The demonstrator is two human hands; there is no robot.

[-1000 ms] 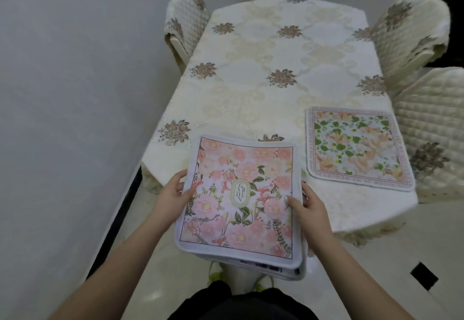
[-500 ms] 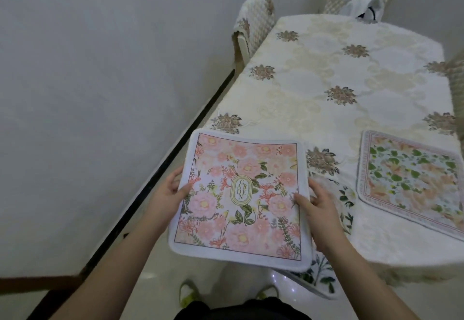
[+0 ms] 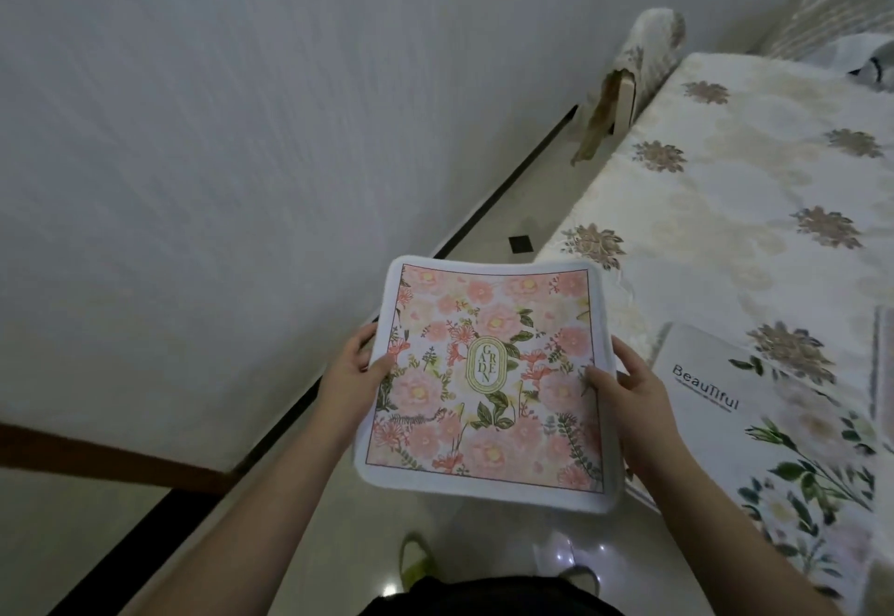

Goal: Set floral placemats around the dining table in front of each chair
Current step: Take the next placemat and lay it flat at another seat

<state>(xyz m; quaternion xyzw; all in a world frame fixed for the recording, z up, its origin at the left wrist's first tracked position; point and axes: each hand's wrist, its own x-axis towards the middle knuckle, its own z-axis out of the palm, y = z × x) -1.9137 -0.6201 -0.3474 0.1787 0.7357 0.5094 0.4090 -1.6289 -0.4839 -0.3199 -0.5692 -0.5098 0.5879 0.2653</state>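
Both hands are holding a pink floral placemat (image 3: 488,383) out over the floor (image 3: 338,533), just off the near corner of the dining table (image 3: 725,209). The left hand (image 3: 350,376) is gripping the mat's left edge, thumb lying on the printed face and fingers curling round the border to the underside. The right hand (image 3: 629,398) is grasping the right edge in the same way, thumb on top near the leaves and fingers tucked beneath. The mat is sitting between the two hands, face up, its far edge bowing slightly upward and its oval "GARDEN" label showing in the middle. It is not touching the table.

To the right of the right hand, a second placemat (image 3: 774,431) with white flowers, green leaves and the word "Beautiful" is lying on the table's cream tablecloth, near the edge; whether the right hand is touching it cannot be told. A covered chair (image 3: 648,54) is standing at the table's far left side, against the pale wall (image 3: 242,107). The person's shoes are peeking out at the bottom, one of them (image 3: 416,562) with a yellow-green trim
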